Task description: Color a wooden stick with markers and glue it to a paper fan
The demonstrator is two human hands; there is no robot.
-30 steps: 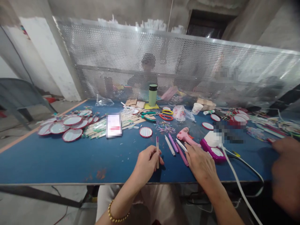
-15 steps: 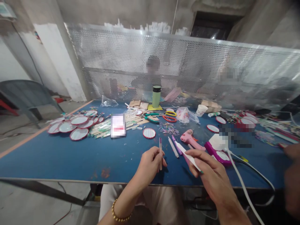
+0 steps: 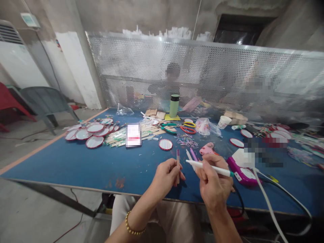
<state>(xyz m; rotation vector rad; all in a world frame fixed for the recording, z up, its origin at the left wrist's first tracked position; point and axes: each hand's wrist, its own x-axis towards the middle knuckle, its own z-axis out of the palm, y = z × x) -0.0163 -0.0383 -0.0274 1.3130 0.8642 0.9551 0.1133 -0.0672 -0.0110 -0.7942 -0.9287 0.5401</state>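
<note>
Flat wood-coloured stick with a purple end (image 3: 178,162), pinched upright in the left hand (image 3: 167,172) above the blue tabletop (image 3: 141,172).
Left thumb and fingers grip the stick along its middle, apparently to leave the purple end exposed at 12 o'clock. The right hand (image 3: 214,180) pinches a slim white pen with a green end (image 3: 214,168) between thumb and fingers; its narrow tip points to 9 o'clock, near the stick but apart from it. The grip sits well behind the tip, presumably to keep it unobstructed. A round white disc with a red rim (image 3: 165,144) lies flat at 11 o'clock from the stick. A pink glue gun (image 3: 207,149) lies at 2 o'clock, probably placed for right-hand reach.
</note>
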